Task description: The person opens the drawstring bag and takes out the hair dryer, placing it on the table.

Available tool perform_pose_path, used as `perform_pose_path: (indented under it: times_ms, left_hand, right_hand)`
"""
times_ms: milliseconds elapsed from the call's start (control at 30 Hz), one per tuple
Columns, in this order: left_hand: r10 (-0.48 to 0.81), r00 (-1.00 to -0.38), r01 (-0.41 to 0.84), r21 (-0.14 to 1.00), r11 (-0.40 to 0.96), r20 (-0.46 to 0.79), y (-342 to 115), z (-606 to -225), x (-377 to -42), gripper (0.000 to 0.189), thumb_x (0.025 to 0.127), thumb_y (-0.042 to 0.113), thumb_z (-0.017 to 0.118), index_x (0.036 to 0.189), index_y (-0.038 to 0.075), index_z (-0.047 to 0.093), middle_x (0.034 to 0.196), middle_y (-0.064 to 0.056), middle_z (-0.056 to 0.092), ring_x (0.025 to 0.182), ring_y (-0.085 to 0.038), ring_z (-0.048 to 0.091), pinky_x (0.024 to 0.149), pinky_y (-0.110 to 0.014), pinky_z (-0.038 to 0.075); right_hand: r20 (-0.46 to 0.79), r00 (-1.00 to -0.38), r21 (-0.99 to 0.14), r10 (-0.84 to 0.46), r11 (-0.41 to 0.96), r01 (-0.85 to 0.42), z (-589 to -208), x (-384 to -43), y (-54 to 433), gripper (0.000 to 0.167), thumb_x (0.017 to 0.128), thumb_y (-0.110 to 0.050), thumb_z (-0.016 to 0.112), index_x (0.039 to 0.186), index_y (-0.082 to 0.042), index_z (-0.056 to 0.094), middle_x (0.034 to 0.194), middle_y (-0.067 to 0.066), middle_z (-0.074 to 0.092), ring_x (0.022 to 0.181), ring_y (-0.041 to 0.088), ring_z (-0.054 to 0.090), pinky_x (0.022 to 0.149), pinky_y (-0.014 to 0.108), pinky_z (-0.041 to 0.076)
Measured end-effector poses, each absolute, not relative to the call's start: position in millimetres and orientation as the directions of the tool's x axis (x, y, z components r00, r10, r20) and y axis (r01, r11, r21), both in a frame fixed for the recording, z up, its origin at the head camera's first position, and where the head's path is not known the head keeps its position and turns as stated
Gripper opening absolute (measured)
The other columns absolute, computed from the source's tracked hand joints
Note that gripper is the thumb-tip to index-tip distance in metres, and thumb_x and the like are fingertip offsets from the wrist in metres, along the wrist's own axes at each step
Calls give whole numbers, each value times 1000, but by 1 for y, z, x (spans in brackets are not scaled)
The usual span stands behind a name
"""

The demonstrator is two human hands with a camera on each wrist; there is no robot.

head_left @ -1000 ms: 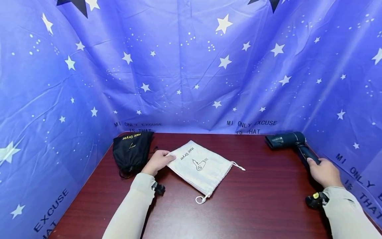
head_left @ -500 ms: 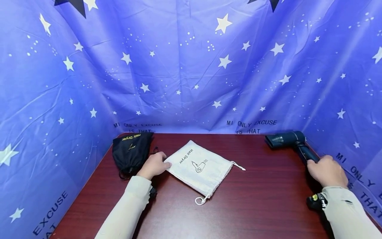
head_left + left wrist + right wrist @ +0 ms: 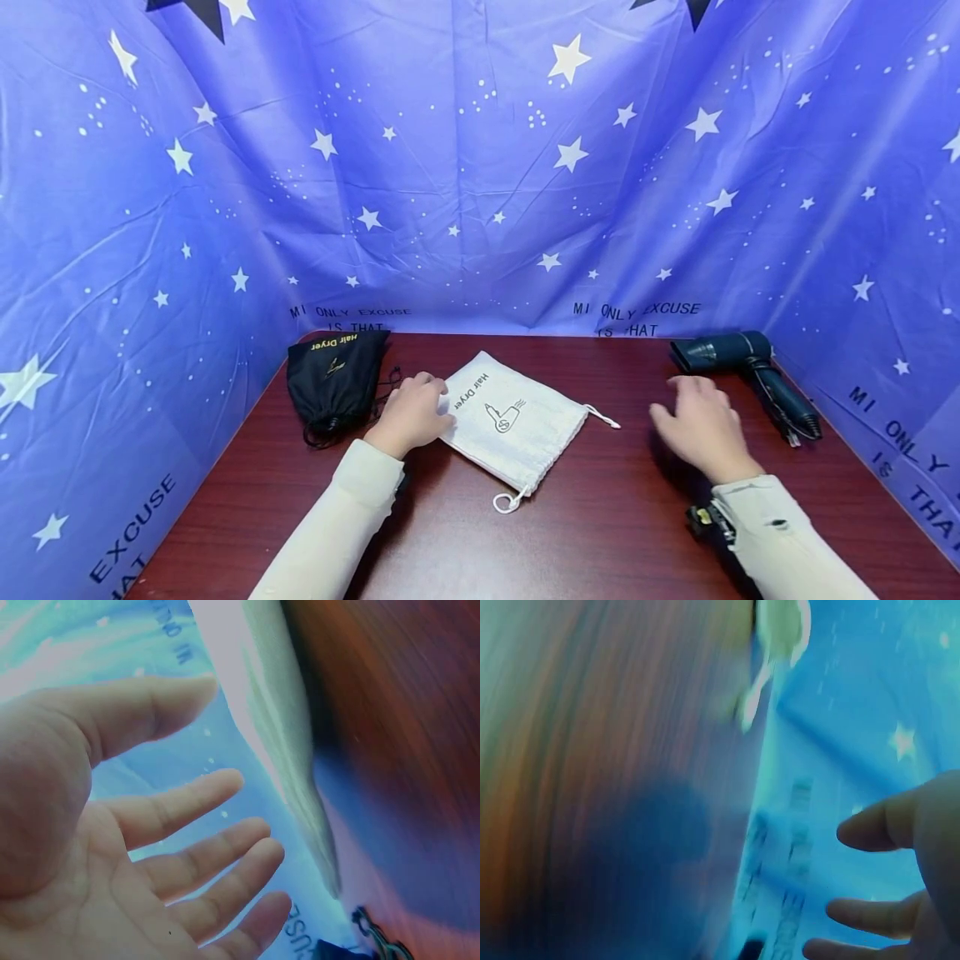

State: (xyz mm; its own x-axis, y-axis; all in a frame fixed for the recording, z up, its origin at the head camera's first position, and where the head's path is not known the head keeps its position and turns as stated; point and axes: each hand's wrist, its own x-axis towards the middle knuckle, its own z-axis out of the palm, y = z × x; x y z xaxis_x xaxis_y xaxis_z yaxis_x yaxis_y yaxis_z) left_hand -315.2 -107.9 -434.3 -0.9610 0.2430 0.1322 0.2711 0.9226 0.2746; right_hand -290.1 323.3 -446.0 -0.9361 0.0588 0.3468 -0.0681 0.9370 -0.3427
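Note:
A white drawstring bag (image 3: pixel 510 425) printed "Hair Dryer" lies flat mid-table. Beside its left corner is my left hand (image 3: pixel 412 414); the left wrist view shows the fingers spread and extended, apart from the bag (image 3: pixel 274 712). To the right of the bag my right hand (image 3: pixel 703 425) hovers above the table with its fingers extended, holding nothing. A dark hair dryer (image 3: pixel 723 351) with a folded cord at its handle rests at the far right, beyond the right hand. The right wrist view is blurred but catches the bag's edge and white drawstring (image 3: pixel 757 690).
A black drawstring bag (image 3: pixel 333 383), also marked "Hair Dryer", stands at the back left, close to my left hand. The reddish wooden table (image 3: pixel 600 542) is bordered by a blue star-patterned cloth (image 3: pixel 450 167) at the back and sides.
My right hand has let go of the hair dryer's handle and moved left, leaving the dryer on the table. My left hand has released the white bag's corner and shifted slightly.

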Motion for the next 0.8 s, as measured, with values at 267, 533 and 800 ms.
perform_pose_path:
  times_ms: [267,533,800]
  left_hand:
    - [333,-938,348,271,898,101,-92,-433,-309,64,85,46,81,133,7,65,144,-15,58,130,-34,57,98,-58,50]
    - [332,-941,337,286,897,68,-85,-431,-309,75,86,50,80,143,7,59,155,-21,47,141,-41,48,105,-64,45]
    - [322,-946,321,287,903,43,-81,-442,-315,84,83,53,82,147,5,55,155,-24,45,140,-42,47,104,-64,46]
  right_hand:
    - [337,-938,-337,-82,920,-202,-449,-287,261,55,91,-31,70,130,7,60,137,32,54,121,55,53,94,71,43]
    - [347,-913,-297,-214,899,-323,-457,-286,220,70,89,-41,73,135,9,57,146,35,49,131,54,51,109,65,42]
    - [328,-879,-212,-347,880,-426,-459,-278,186,84,84,-58,77,142,-1,58,156,30,43,141,52,44,114,63,39]
